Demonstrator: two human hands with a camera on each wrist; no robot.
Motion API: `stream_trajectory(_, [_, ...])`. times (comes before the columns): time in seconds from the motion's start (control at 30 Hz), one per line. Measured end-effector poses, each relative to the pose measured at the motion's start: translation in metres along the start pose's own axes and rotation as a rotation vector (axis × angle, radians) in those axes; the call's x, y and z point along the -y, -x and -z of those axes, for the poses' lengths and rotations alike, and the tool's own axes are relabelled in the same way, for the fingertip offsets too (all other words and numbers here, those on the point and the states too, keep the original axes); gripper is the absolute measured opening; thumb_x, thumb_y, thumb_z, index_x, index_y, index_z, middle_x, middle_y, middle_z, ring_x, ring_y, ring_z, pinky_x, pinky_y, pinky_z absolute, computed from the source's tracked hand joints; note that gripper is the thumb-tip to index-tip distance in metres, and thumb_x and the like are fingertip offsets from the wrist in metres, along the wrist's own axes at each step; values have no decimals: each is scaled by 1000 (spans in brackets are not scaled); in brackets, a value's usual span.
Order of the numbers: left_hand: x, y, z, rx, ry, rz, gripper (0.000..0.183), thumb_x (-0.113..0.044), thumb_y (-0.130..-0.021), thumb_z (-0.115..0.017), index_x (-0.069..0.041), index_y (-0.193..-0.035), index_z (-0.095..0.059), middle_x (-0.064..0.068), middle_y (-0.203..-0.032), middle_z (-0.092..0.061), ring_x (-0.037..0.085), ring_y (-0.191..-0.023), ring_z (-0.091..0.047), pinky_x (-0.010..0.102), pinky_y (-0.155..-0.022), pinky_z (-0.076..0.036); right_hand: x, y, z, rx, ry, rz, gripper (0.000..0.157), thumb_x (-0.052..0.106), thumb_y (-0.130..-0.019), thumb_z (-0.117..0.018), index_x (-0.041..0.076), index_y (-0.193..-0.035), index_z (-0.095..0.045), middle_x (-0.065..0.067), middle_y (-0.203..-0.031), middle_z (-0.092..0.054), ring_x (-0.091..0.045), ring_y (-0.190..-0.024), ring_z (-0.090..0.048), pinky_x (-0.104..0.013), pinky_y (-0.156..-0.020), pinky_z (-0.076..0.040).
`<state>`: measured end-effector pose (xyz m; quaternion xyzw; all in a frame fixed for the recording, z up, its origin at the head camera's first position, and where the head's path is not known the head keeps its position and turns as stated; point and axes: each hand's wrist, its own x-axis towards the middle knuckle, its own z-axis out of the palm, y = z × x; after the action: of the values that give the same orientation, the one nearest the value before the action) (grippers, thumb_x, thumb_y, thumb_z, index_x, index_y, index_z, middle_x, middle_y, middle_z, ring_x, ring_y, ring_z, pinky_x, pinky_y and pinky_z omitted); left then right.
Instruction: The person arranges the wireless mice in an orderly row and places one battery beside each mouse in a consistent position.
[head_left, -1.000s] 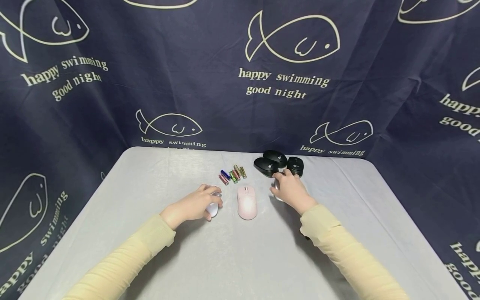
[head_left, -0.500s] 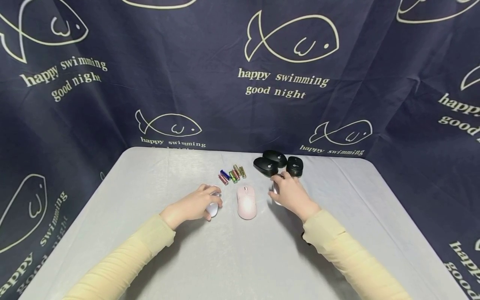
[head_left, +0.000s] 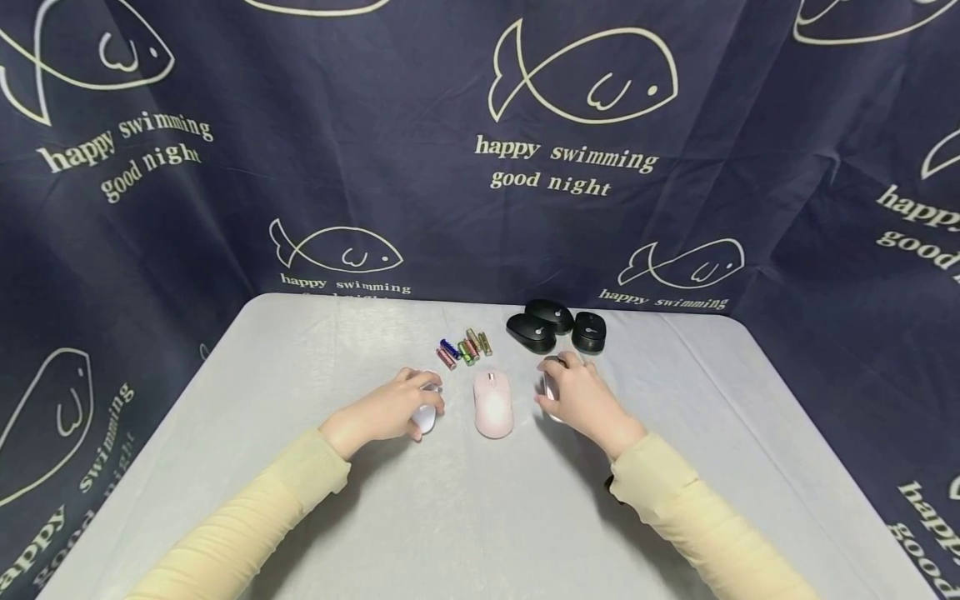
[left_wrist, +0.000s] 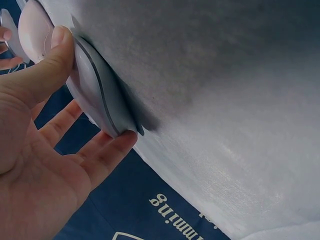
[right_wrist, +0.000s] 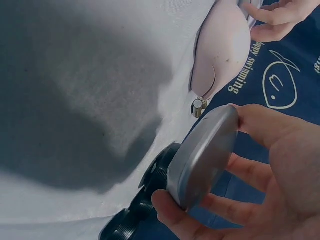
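Note:
My left hand grips a white computer mouse by its sides, thumb on one edge and fingertips on the other. That mouse lies on the table left of the pink mouse. On the right, my right hand holds a silver-grey mouse between thumb and fingers. In the right wrist view this mouse is tilted, with its side facing the camera. From the head view, the hand hides most of it. The pink mouse lies untouched between the two hands.
Several small batteries in mixed colours lie in a cluster beyond the pink mouse. Three black mice stand together at the back of the light grey table, just past my right hand. A dark blue printed curtain hangs behind.
My right hand has drawn back toward me with the silver-grey mouse, away from the black mice. My left hand and its mouse have stayed in place.

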<state>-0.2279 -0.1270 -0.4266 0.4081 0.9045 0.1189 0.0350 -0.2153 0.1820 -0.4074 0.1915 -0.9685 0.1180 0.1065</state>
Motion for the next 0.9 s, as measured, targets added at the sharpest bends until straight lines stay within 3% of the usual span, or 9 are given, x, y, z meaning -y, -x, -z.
stream_trajectory(0.9, [1, 0, 0, 7, -2, 9, 41, -20, -64, -83, -17, -102, -67, 13, -132, -50, 38, -118, -43, 48, -98, -39, -17, 7, -16, 6, -8, 8, 45, 22, -70, -79, 3, -108, -65, -22, -107, -56, -41, -83, -58, -51, -81, -43])
